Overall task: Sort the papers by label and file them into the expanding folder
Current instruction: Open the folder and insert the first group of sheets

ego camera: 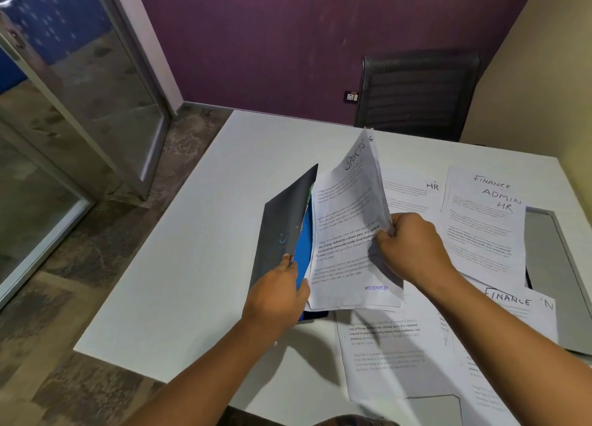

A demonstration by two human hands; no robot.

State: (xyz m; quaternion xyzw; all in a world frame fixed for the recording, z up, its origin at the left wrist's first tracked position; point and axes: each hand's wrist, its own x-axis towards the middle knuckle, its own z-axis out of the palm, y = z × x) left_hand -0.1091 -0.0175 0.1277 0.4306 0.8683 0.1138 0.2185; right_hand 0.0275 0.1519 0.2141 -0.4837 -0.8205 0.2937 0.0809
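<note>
Readable text: held sheaf of sheets (349,220) has handwritten "SPORTS" at the top and a blue "RECEIVED" stamp near the bottom right. Sheet behind it (413,195) on the table: "HR". Far-right pile (483,230): "FINANCE", "ADMIN", "HR" handwritten one under another at staggered tops. Lower-right sheet (519,310): "FINANCE", plus a stray "N" on an edge beside it. Printed body text is mostly too blurred to read.

Setting: small office room. You face a white surface (179,265), a black mesh-back office chair (419,95) behind it, a purple partition wall (272,41) with a socket plate (351,96), a glass door in a metal frame (96,89), and printed sheets hand-labelled FINANCE, ADMIN, HR (487,220).
</note>
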